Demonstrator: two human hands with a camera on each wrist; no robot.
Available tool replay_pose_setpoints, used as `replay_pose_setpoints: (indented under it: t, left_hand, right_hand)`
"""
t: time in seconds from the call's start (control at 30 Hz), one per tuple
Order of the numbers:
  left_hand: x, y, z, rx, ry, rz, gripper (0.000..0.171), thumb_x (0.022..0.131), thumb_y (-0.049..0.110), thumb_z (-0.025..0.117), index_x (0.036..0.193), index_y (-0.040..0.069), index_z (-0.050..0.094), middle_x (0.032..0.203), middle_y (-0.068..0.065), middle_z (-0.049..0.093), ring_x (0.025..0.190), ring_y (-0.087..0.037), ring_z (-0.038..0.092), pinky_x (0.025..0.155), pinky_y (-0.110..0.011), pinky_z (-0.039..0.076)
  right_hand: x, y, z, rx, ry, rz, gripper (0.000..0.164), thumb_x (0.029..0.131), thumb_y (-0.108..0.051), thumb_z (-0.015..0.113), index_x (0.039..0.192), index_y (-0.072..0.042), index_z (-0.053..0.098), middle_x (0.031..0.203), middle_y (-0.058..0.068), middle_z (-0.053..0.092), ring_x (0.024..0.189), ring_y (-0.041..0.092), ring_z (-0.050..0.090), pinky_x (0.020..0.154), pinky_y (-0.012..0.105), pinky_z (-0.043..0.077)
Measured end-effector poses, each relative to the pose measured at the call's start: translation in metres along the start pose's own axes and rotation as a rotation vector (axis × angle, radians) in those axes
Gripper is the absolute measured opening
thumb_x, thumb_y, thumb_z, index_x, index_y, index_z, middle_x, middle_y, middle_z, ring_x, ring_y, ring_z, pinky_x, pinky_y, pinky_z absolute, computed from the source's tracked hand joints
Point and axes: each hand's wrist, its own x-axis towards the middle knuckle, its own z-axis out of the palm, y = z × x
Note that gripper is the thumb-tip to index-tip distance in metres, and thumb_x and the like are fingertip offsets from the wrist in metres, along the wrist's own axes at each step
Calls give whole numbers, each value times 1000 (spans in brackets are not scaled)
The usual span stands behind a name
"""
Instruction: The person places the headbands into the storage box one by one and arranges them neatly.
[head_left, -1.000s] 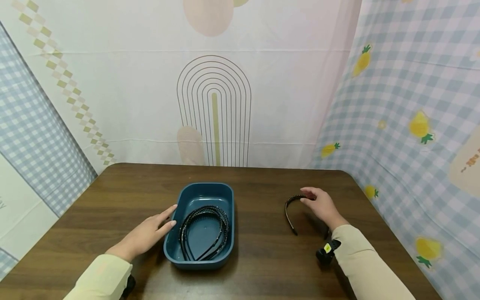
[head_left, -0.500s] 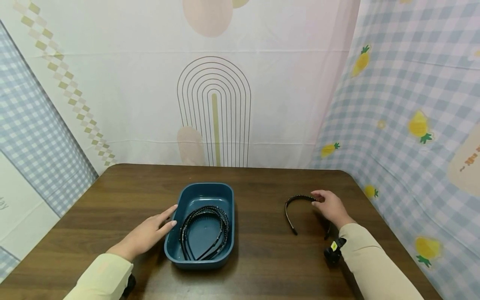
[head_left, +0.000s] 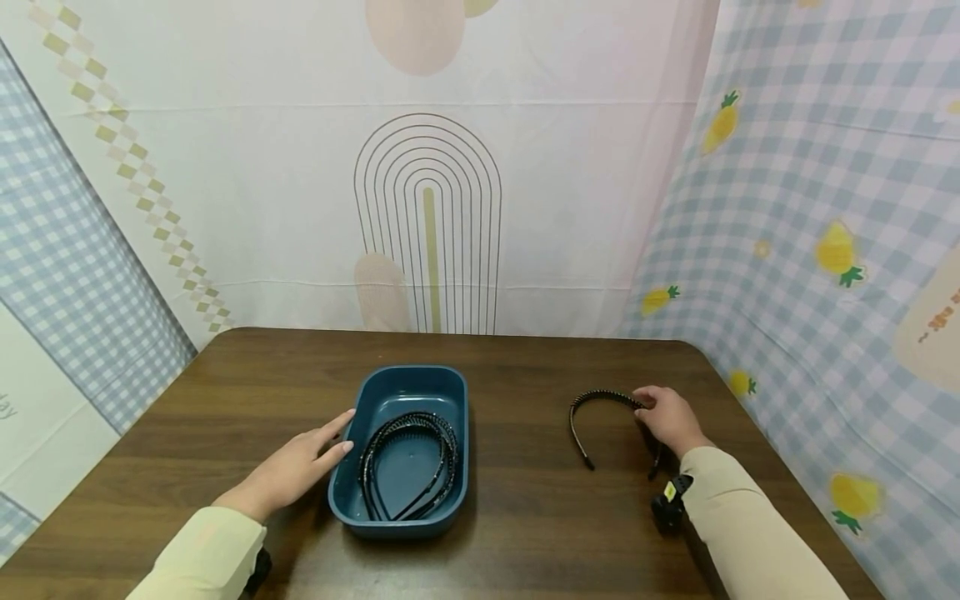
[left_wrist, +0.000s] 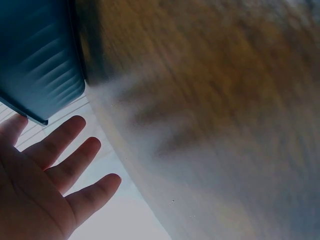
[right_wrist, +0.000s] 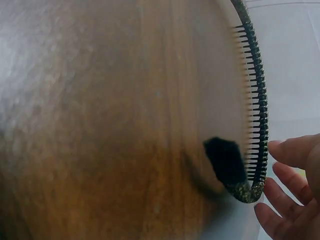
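My left hand (head_left: pixel 288 471) has its fingers extended, and the fingertips rest against the left side of a dark blue plastic basin (head_left: pixel 341 508). Several black headbands (head_left: pixel 369 471) lie nested together inside the basin. On the table to the right lies another headband (head_left: pixel 577 429), toothed along its inner edge and speckled with gold. My right hand (head_left: pixel 670 419) is at the right side of its arch. In the right wrist view, thumb and fingertips touch the outer edge of this headband (right_wrist: pixel 261 100), without curling round it. One dark tip of the band shows below the hand.
The brown wooden table (head_left: pixel 517 500) ends at a white printed cloth (head_left: pixel 562 208) behind it. A blue checked cloth (head_left: pixel 795 275) with yellow fruit hangs along the right side. Dark wrist cameras (head_left: pixel 667 504) sit under the sleeves.
My right hand has slid rightward along the arch of the single headband, uncovering more of it. That headband, the basin and my left hand stay where they were.
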Motion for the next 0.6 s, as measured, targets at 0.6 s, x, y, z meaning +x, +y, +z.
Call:
replay_pose_setpoints:
  t: [0.6]
  left_hand:
    - [0, 1, -1, -11, -1, 6, 65, 101, 49, 42, 154, 15, 26, 149, -22, 38, 134, -48, 35, 103, -67, 29]
  right_hand:
    - [4, 8, 2, -81, -48, 75, 35, 88, 1, 61, 121, 11, 58, 116, 34, 59, 105, 49, 56, 85, 56, 47]
